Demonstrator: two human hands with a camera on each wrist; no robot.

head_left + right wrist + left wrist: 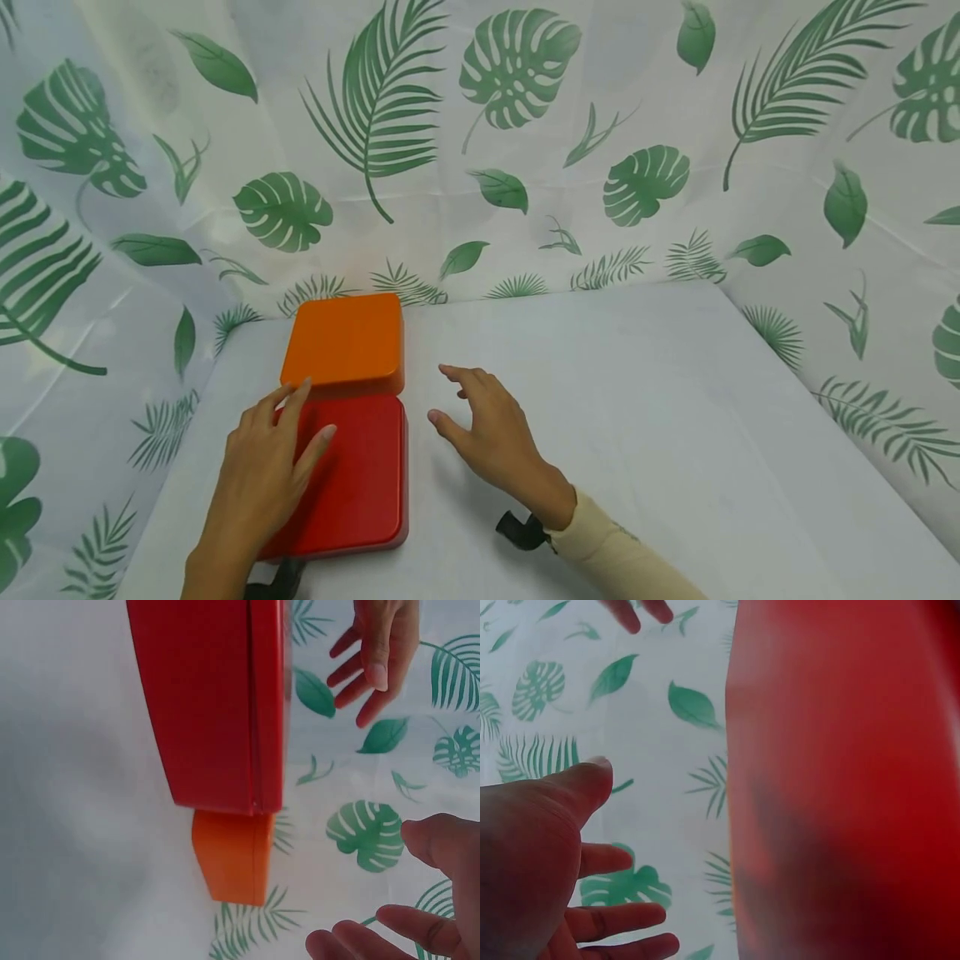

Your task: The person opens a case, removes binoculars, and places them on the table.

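A red lidded box (360, 475) lies flat on the left part of the white table, its rounded corners and lid seam showing in the right wrist view. Right behind it sits an orange box (348, 337) of similar shape. My left hand (262, 467) hovers over the left side of the red box, fingers spread and holding nothing. In the left wrist view the fingers stand apart from the red lid (847, 750). To the right of both boxes, my right hand (491, 429) is held above the table with loosely extended fingers and nothing in it.
The white table (637, 417) extends to the right of the boxes. Cloth printed with green leaves (517, 67) hangs behind it and along both sides. A black wrist mount (521, 531) shows under the right wrist, below a cream sleeve (615, 550).
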